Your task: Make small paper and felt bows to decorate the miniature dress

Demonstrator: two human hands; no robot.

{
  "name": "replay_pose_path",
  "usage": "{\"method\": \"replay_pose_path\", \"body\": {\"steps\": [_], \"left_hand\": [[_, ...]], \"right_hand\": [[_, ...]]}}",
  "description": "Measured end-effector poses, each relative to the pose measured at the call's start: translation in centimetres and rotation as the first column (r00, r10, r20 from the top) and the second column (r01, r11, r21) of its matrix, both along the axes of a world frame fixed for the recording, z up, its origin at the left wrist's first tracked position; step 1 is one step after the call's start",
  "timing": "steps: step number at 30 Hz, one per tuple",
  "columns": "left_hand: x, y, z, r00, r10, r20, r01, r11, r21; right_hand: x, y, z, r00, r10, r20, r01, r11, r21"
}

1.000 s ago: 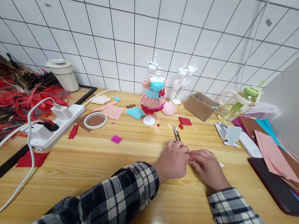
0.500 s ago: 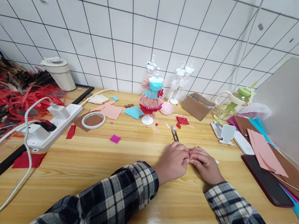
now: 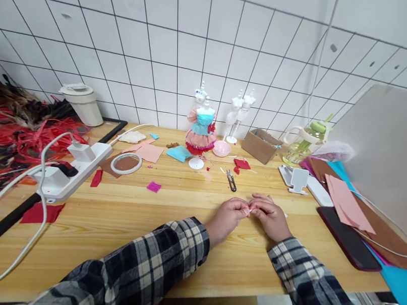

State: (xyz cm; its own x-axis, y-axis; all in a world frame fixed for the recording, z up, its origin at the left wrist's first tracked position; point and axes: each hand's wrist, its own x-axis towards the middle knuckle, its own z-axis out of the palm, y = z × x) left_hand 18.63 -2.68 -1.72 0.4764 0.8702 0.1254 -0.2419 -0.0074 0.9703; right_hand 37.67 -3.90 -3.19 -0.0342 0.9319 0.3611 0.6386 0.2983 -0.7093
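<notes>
My left hand (image 3: 227, 219) and my right hand (image 3: 270, 218) meet fingertip to fingertip low over the wooden table. Between them they pinch a small pale pink piece (image 3: 247, 210), most of it hidden by the fingers; I cannot tell whether it is paper or cloth. Just beyond the hands lie small thread snips (image 3: 231, 181) with dark handles. Farther back stands a mini dress form wearing a blue and pink dress (image 3: 202, 131) with a red trim. Close to its base are a red paper square (image 3: 242, 164) and a blue piece (image 3: 179, 153).
A power strip (image 3: 74, 169) with white cables lies left, near red and black feathery material (image 3: 19, 130). A tape roll (image 3: 126, 163), pink bowl (image 3: 222, 148), cardboard box (image 3: 261, 146) and bottle (image 3: 306, 145) stand farther back. At right are a dark phone (image 3: 347, 238) and coloured sheets (image 3: 349, 202).
The view has shifted slightly. My left hand's fingers have drawn back a little, so more of the pink piece and the whole of the snips show. Both hands keep pinching.
</notes>
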Motion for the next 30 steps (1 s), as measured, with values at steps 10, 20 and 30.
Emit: {"method": "replay_pose_path", "body": {"steps": [10, 20, 30], "left_hand": [[-2.9, -4.5, 2.5, 0.919, -0.372, -0.132, 0.395, 0.853, 0.34], [-10.1, -2.2, 2.9, 0.913, -0.213, -0.348, 0.369, 0.795, 0.482], [-14.9, 0.1, 2.6, 0.907, 0.078, -0.415, 0.204, 0.78, 0.592]], "right_hand": [[4.2, 0.8, 0.1, 0.785, -0.399, -0.474, 0.448, 0.894, -0.011], [9.5, 0.2, 4.3, 0.894, -0.442, 0.077, 0.438, 0.824, -0.359], [11.6, 5.1, 3.0, 0.828, -0.29, 0.48, 0.507, 0.753, -0.419]]}}
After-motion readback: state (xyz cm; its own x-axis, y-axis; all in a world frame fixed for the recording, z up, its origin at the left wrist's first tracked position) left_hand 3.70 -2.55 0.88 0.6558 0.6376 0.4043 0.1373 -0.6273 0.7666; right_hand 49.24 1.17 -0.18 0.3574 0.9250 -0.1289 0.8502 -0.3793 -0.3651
